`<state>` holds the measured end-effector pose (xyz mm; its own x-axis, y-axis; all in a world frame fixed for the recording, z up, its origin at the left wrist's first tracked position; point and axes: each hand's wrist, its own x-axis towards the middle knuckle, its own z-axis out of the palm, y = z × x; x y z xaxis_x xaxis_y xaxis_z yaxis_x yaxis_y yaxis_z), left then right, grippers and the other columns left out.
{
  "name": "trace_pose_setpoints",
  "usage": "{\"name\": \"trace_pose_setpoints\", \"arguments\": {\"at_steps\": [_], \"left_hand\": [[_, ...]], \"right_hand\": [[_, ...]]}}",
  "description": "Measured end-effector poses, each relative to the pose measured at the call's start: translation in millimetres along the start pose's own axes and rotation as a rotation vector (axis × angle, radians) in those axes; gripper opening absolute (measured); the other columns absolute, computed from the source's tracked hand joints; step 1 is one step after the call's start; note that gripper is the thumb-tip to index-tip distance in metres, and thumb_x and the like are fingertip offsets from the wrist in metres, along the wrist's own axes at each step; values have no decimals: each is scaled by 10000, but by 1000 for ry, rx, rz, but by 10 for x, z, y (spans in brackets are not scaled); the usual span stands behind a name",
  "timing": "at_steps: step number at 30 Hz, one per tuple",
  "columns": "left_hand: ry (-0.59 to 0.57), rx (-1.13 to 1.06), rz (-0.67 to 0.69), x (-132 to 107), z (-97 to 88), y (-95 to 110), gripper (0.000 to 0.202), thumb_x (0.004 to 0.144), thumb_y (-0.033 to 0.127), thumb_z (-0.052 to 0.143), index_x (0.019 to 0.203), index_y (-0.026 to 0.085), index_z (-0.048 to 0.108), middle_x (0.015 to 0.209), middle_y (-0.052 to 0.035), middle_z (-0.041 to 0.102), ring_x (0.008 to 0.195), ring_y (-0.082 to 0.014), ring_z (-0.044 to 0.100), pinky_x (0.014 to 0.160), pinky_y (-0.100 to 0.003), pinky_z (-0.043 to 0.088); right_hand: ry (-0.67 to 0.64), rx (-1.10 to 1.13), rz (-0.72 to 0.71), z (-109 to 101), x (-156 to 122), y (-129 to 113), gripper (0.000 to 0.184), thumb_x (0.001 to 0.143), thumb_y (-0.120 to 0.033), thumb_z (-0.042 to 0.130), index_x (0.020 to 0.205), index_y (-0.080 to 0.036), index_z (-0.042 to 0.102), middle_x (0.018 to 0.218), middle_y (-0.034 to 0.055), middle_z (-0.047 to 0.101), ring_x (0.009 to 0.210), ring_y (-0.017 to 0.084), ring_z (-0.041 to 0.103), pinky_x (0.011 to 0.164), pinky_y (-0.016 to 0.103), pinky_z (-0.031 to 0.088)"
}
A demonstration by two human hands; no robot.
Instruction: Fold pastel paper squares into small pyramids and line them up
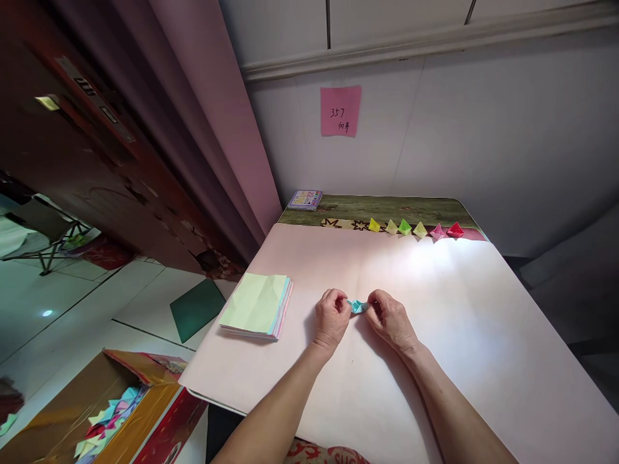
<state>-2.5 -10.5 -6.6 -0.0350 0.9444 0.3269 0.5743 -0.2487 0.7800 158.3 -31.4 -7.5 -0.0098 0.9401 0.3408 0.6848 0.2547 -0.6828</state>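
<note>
A small light-blue folded paper piece (358, 306) sits between my two hands, just above the pale pink table cover (435, 335). My left hand (331, 319) pinches its left end with fingers curled. My right hand (389, 317) pinches its right end the same way. Both wrists rest on the table cover. To the left of my hands lies a stack of coloured paper sheets (258, 306), with a pale green sheet on top.
Several finished folded paper boats (413, 229) in yellow, green, pink and red stand in a row at the table's far edge. A small paper pack (305, 200) lies at the far left corner. An open cardboard box (116, 412) with folded pieces stands on the floor at left, near a green sheet (198, 308).
</note>
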Motion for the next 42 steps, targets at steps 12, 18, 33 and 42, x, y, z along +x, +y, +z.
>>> {"name": "trace_pose_setpoints", "arguments": {"at_steps": [12, 18, 33, 42], "left_hand": [[-64, 149, 18, -61, -208, -75, 139, 781, 80, 505, 760, 211, 546, 770, 6, 581, 685, -137, 550, 657, -250, 433], [-65, 220, 101, -81, -183, -60, 163, 791, 59, 482, 790, 216, 525, 787, -8, 588, 749, -161, 561, 701, -270, 436], [-89, 272, 212, -103, -190, -12, 166, 805, 66, 491, 834, 217, 553, 783, -21, 623, 765, -182, 580, 715, -293, 430], [-181, 225, 370, -89, -251, 93, 207, 788, 95, 573, 883, 257, 661, 1022, -35, 658, 974, -202, 587, 897, -358, 406]], "right_hand": [[-61, -122, -117, -76, -7, 97, 104, 755, -138, 457, 799, -215, 512, 743, 2, 602, 546, 124, 494, 562, 237, 401], [-68, -84, -122, -79, -10, 81, 141, 765, -146, 472, 867, -211, 544, 784, 5, 626, 583, 130, 554, 591, 239, 430], [-213, -123, -242, -93, 13, -1, 171, 805, -133, 495, 893, -220, 612, 901, 35, 649, 733, 152, 602, 667, 234, 442], [-197, -155, -260, -50, 7, -63, 198, 926, -252, 461, 912, -225, 657, 937, 56, 656, 815, 174, 612, 741, 269, 442]]}}
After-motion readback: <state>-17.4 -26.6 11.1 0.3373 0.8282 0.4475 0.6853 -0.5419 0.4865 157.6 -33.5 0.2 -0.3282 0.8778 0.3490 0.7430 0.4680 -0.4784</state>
